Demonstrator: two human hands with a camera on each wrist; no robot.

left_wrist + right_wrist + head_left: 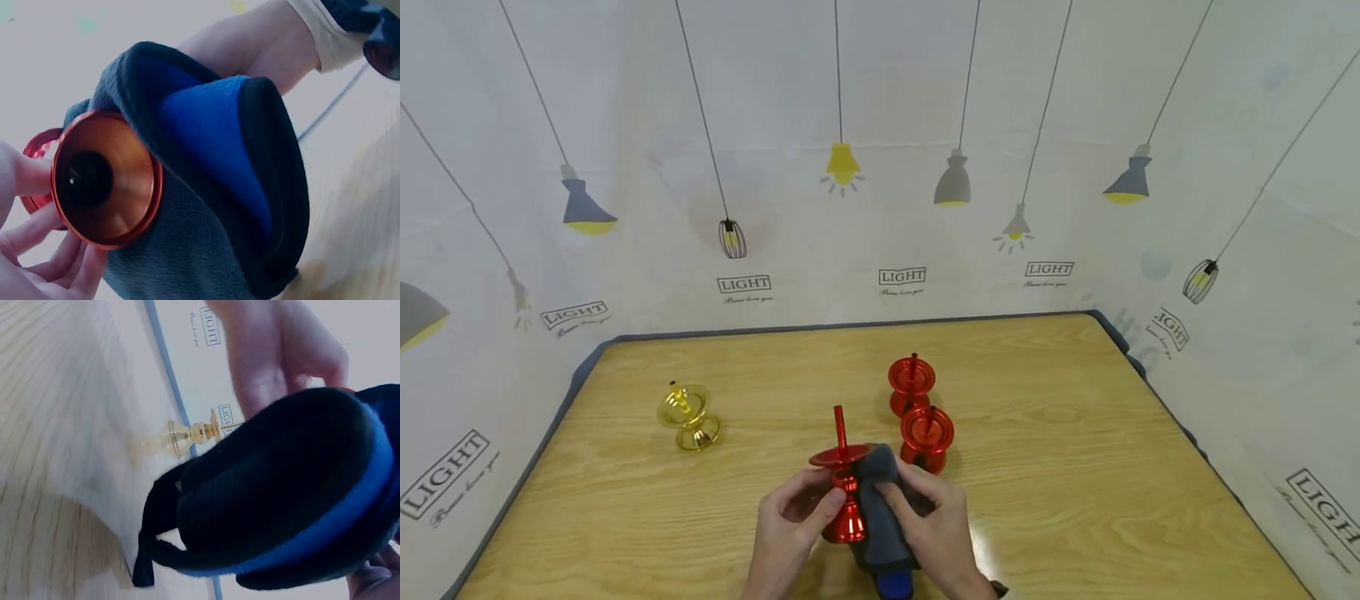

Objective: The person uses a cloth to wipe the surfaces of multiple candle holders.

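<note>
Near the front of the table, my left hand (782,525) pinches a red metal candle holder (848,523) by its stem, thumb in front. The holder stands nearly upright, with a wide dish and a thin spike above it. Its hollow base (134,187) faces the left wrist camera. My right hand (943,529) grips a folded grey-blue cloth (880,521) with a bright blue inner side, pressed against the holder's right side. In the right wrist view the cloth (269,487) covers most of the holder.
Two more red candle holders, one farther back (912,379) and one nearer (927,432), stand just beyond my right hand. A gold candle holder (698,433) stands at the left of the wooden table (1060,500). Lamp-printed white sheeting (805,233) surrounds the table's back and sides.
</note>
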